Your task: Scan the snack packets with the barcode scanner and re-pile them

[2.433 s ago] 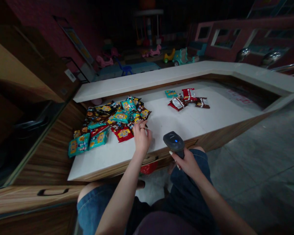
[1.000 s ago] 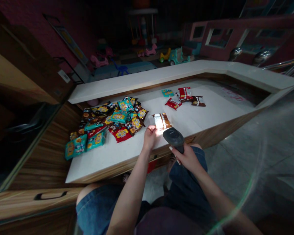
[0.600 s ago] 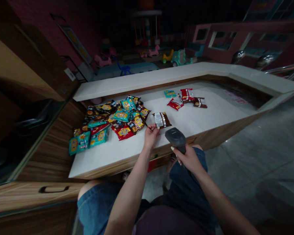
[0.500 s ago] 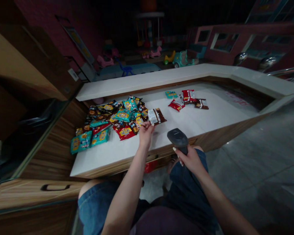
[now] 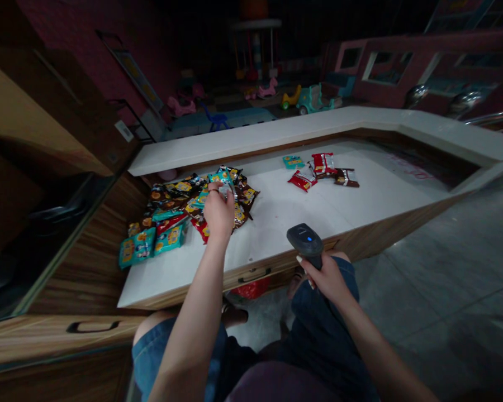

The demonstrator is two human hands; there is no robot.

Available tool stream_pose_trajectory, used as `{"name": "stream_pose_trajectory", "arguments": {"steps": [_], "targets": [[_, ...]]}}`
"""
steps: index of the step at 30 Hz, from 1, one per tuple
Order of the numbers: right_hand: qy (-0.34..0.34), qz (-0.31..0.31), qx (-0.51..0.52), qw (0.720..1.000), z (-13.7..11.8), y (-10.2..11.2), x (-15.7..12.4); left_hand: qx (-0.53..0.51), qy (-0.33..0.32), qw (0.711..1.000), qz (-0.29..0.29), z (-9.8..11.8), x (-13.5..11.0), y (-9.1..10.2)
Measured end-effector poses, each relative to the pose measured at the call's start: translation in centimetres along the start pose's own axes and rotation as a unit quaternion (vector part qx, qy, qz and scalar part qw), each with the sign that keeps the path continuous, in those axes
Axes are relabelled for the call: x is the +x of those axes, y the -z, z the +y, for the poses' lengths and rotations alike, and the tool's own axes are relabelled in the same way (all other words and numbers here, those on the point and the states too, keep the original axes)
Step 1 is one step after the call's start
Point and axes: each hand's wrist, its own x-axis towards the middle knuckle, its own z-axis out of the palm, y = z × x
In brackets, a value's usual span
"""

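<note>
My left hand [image 5: 218, 212] hovers over the right side of a heap of teal, red and brown snack packets [image 5: 171, 215] on the white counter [image 5: 318, 209]. Its fingers are curled around a snack packet [image 5: 227, 191], which shows only partly past my fingertips. My right hand [image 5: 326, 277] is closed on the grip of a black barcode scanner [image 5: 305, 242] with a blue light, held at the counter's front edge above my knee. A small separate group of red, brown and teal packets [image 5: 323, 168] lies farther back on the right.
A raised white ledge [image 5: 276, 134] runs behind the counter and turns along its right side. Wooden cabinets with a black handle [image 5: 90, 326] stand to my left. A red bag [image 5: 251, 289] sits under the counter. Grey floor lies to the right, toys far behind.
My left hand drew a brown packet out of the heap, held it in front of the scanner, then carried it left, back over the heap. The scanner hand barely moved.
</note>
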Motion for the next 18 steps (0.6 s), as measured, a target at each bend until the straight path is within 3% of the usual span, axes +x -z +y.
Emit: {"name": "stream_pose_trajectory", "arguments": {"steps": [3, 6, 11, 14, 18], "targets": [[-0.008, 0.003, 0.007, 1.0, 0.6, 0.5, 0.6, -0.122, -0.077, 0.987, -0.076, 2.6, -1.1, -4.9], [-0.013, 0.019, 0.01, 1.0, 0.9, 1.3, 1.2, -0.211, -0.071, 0.962, -0.159, 4.9, -1.5, -11.4], [-0.016, 0.052, 0.005, 0.999, 1.5, 2.6, 1.9, -0.131, 0.0, 0.966, -0.221, 8.1, -0.7, -20.6], [-0.017, 0.074, 0.011, 0.997, 2.4, 3.1, 2.1, -0.071, 0.048, 0.972, -0.22, 9.1, 0.0, -24.1], [-0.017, 0.079, 0.001, 0.997, 3.7, 3.6, 2.2, -0.039, 0.101, 0.97, -0.216, 9.1, 0.9, -26.5]]}}
